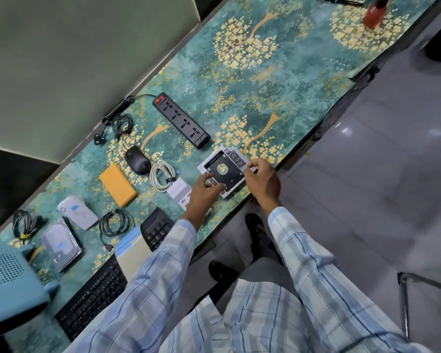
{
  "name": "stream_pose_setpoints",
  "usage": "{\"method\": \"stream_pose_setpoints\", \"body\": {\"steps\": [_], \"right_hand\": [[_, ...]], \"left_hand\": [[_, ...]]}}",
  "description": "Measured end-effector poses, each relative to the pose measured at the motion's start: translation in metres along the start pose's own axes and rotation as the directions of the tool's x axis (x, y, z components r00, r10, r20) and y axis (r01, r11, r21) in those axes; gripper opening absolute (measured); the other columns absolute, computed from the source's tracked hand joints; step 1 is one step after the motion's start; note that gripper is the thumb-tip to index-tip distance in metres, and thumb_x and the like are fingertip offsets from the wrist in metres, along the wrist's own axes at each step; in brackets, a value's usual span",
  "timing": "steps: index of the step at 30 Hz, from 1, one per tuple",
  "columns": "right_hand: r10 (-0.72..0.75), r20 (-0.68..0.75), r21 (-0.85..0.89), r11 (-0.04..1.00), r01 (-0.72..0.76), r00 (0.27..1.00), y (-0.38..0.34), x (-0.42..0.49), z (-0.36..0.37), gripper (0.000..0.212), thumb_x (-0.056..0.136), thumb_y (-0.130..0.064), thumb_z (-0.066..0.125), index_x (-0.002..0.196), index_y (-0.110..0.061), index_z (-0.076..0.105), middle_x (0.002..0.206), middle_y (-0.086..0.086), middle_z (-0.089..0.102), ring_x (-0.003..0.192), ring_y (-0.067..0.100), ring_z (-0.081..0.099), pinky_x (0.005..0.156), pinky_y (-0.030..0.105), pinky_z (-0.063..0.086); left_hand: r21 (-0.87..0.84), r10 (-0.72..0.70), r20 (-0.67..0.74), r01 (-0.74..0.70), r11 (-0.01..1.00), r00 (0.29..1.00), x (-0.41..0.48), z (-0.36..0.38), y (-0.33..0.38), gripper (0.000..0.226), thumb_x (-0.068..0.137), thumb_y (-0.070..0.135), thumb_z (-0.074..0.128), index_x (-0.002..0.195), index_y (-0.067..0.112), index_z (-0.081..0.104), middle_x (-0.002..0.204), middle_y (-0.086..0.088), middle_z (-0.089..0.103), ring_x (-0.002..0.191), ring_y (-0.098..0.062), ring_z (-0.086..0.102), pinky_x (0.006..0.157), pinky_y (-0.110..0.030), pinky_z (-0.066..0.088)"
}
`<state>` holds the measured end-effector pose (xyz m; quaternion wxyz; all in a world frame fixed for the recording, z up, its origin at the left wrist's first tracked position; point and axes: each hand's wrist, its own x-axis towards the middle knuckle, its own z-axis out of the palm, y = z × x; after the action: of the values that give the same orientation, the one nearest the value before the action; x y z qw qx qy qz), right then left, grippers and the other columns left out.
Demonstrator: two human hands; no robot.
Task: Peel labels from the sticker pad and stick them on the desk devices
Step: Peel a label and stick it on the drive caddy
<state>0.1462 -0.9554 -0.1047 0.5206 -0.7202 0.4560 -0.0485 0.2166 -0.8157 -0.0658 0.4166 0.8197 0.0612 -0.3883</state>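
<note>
A silver and black drive caddy [223,169] lies near the desk's front edge. My left hand [204,193] rests its fingertips on the caddy's near corner. My right hand [261,179] pinches at the caddy's right edge, where a small blue label seems to sit between finger and thumb. The sticker pad [129,240], with blue strips, lies by my left sleeve. A white router [78,212] and a hard drive [61,247] each carry a blue label.
On the teal floral desk [265,85] lie a black power strip [181,121], a mouse [137,160], an orange case [117,185], a white cable coil [162,175], a white hub [180,192], black cables, a numpad [157,229], a keyboard [92,299] and a blue box [8,276].
</note>
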Motion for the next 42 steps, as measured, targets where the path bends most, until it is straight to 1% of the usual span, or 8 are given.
{"method": "stream_pose_setpoints", "body": {"steps": [6,10,14,17,22,36,39,42], "right_hand": [[0.161,0.121,0.196,0.963,-0.183,0.98,-0.009,0.018,-0.016,0.01,0.089,-0.016,0.064,0.08,-0.014,0.069,0.081,-0.005,0.067,0.073,0.012,0.057,0.058,0.022,0.04],[0.196,0.32,0.474,0.814,-0.336,0.927,-0.014,0.019,-0.023,0.013,0.089,-0.007,0.066,0.078,-0.012,0.071,0.08,0.005,0.07,0.07,0.017,0.062,0.059,0.024,0.053],[0.05,0.601,0.57,0.672,-0.472,0.797,-0.023,0.008,-0.016,0.004,0.092,-0.006,0.064,0.094,-0.007,0.067,0.104,0.019,0.077,0.077,0.023,0.07,0.07,0.028,0.056],[-0.012,0.726,0.51,0.68,-0.526,0.688,-0.023,-0.003,-0.001,0.006,0.093,-0.01,0.062,0.094,-0.007,0.067,0.109,0.021,0.076,0.083,0.026,0.073,0.073,0.028,0.058],[0.111,0.636,0.479,0.72,-0.503,0.764,-0.016,-0.005,0.024,0.009,0.09,-0.009,0.067,0.097,-0.003,0.069,0.101,0.023,0.077,0.071,0.022,0.068,0.062,0.023,0.052],[0.068,0.508,0.339,0.901,-0.272,0.859,-0.044,0.009,0.064,0.012,0.084,-0.016,0.079,0.089,-0.004,0.079,0.057,-0.003,0.059,0.046,0.006,0.045,0.049,0.02,0.039],[0.07,0.494,0.321,0.912,-0.256,0.867,-0.046,0.009,0.072,0.01,0.085,-0.011,0.077,0.088,-0.002,0.079,0.05,-0.013,0.062,0.041,-0.001,0.05,0.047,0.018,0.044],[0.063,0.471,0.296,0.928,-0.225,0.88,-0.046,0.007,0.08,0.008,0.08,-0.017,0.079,0.072,-0.019,0.08,0.065,-0.005,0.074,0.06,0.013,0.066,0.063,0.038,0.063]], "left_hand": [[-0.01,-0.021,-0.007,0.021,1.0,1.0,0.002,0.004,0.005,0.062,0.085,0.029,0.074,0.141,0.019,0.049,0.101,0.002,0.063,0.093,-0.021,0.066,0.094,-0.046,0.057],[-0.12,-0.087,0.039,0.091,0.989,0.995,-0.002,0.002,0.013,0.054,0.093,0.051,0.064,0.139,0.025,0.052,0.129,-0.004,0.058,0.117,-0.023,0.059,0.089,-0.039,0.058],[-0.281,-0.111,0.11,0.138,0.95,0.988,-0.004,-0.006,0.015,0.067,0.076,0.075,0.065,0.128,0.033,0.061,0.131,-0.002,0.062,0.121,-0.024,0.061,0.094,-0.041,0.056],[-0.332,-0.12,0.037,0.125,0.935,0.992,-0.004,-0.014,0.006,0.062,0.081,0.064,0.069,0.126,0.021,0.063,0.118,-0.007,0.072,0.104,-0.023,0.072,0.087,-0.039,0.06],[-0.309,-0.114,-0.166,0.058,0.949,0.98,-0.002,-0.031,-0.013,0.021,0.093,0.009,0.063,0.114,0.01,0.067,0.101,-0.012,0.076,0.081,-0.024,0.072,0.068,-0.034,0.056],[-0.459,-0.104,0.013,0.098,0.883,0.994,0.006,-0.052,-0.04,0.036,0.092,0.003,0.066,0.128,0.007,0.062,0.117,-0.02,0.073,0.106,-0.039,0.07,0.097,-0.054,0.054],[-0.456,-0.1,0.023,0.099,0.884,0.995,0.008,-0.054,-0.041,0.032,0.093,0.003,0.066,0.124,0.011,0.065,0.118,-0.019,0.073,0.108,-0.04,0.069,0.099,-0.056,0.053],[-0.454,-0.1,0.031,0.104,0.885,0.994,0.009,-0.054,-0.039,0.028,0.093,0.003,0.065,0.12,0.013,0.067,0.117,-0.019,0.073,0.108,-0.041,0.069,0.099,-0.056,0.053]]}}
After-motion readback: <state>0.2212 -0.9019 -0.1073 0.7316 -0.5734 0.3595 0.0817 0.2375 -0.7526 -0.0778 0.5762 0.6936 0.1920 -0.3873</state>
